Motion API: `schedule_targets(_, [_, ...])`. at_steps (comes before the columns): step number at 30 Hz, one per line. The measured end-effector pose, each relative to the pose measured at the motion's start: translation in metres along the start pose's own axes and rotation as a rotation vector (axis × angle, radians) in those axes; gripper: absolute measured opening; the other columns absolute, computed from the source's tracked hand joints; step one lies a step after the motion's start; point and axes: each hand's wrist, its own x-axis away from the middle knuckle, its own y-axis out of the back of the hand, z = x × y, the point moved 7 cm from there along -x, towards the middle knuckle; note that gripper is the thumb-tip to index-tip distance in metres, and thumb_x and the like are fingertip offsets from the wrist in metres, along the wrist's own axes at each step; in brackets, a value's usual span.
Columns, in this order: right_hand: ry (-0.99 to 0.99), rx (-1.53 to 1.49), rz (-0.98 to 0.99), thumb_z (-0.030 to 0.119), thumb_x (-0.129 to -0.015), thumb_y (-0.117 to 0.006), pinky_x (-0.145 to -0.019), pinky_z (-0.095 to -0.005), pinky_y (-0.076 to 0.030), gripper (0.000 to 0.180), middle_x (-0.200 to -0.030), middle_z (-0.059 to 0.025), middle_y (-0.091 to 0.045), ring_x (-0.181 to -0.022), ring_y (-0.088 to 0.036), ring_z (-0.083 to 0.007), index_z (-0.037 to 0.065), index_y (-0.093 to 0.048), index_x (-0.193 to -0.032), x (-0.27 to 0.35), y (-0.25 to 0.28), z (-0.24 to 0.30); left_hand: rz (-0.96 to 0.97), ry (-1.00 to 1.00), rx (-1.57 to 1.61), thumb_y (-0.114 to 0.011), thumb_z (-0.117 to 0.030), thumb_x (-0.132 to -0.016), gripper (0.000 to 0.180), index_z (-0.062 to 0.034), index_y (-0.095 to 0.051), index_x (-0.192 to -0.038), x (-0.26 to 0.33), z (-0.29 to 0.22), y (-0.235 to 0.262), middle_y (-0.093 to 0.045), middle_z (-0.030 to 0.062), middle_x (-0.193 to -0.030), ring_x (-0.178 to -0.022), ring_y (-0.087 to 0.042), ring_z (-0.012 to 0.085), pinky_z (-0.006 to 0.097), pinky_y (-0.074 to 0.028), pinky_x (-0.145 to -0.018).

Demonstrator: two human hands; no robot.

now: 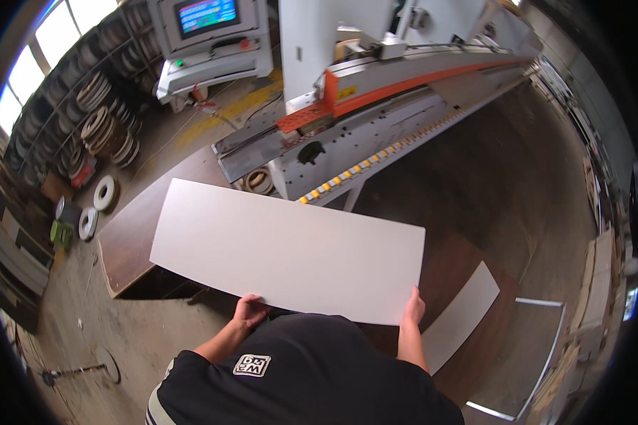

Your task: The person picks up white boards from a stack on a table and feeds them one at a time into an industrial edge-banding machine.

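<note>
A long white panel spans the space in front of me, held off the floor and tilted a little down to the right. My left hand grips its near edge, the thumb on top and the other fingers hidden beneath. At the panel's right end, my right hand is closed on the short side near the corner. Beyond the far edge stands a long edge-banding machine with an orange guard and a row of yellow and white rollers.
A dark brown table lies partly under the panel. To the right, a smaller white board rests on a brown surface. A control console with a lit screen stands far left. Rolls of edging sit on the floor and racks; boards are stacked right.
</note>
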Motion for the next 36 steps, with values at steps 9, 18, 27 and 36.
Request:
schedule_targets(9, [0.308, 0.497, 0.314, 0.056, -0.091, -0.056, -0.083, -0.041, -0.05, 0.061, -0.098, -0.0157, -0.074, -0.094, -0.069, -0.0304, -0.002, -0.07, -0.101, -0.037, -0.271, 0.105, 0.004, -0.184, 0.14, -0.062, -0.034, -0.098, 0.055, -0.007, -0.045, -0.143, 0.009, -0.117, 0.055, -0.048, 0.0145, -0.147, -0.138, -0.043, 0.0336, 0.053, -0.037, -0.115])
schedule_targets(18, [0.606, 0.336, 0.397, 0.034, -0.096, -0.061, -0.071, -0.0319, -0.053, 0.031, -0.083, -0.0061, -0.074, -0.073, -0.069, -0.0172, 0.006, -0.071, -0.091, 0.033, -0.368, 0.212, -0.092, -0.342, 0.152, -0.065, -0.031, -0.098, 0.043, -0.0087, -0.052, -0.133, -0.04, -0.188, 0.071, -0.056, 0.0121, -0.136, -0.128, -0.053, 0.032, 0.049, -0.045, -0.109])
schedule_targets(27, [0.064, 0.406, 0.955, 0.042, -0.099, -0.061, -0.049, -0.0235, -0.043, 0.044, -0.069, -0.005, -0.066, -0.05, -0.054, -0.0077, 0.001, -0.068, -0.086, 0.102, -0.452, 0.12, -0.326, -0.272, -0.185, -0.063, -0.045, -0.097, 0.05, -0.0093, -0.052, -0.132, -0.015, -0.193, 0.056, -0.062, 0.0117, -0.126, -0.114, -0.062, 0.0297, 0.047, -0.051, -0.096])
schedule_targets(36, [-0.006, 0.375, 1.006, 0.037, -0.099, -0.061, -0.048, -0.0237, -0.041, 0.038, -0.069, -0.0041, -0.065, -0.049, -0.05, -0.0073, 0.002, -0.067, -0.086, 0.096, -0.476, 0.137, -0.803, -0.67, 0.066, -0.07, -0.047, -0.093, 0.04, -0.0129, -0.064, -0.114, 0.073, -0.261, 0.179, -0.069, 0.0044, -0.101, -0.091, -0.066, 0.0221, 0.032, -0.051, -0.071])
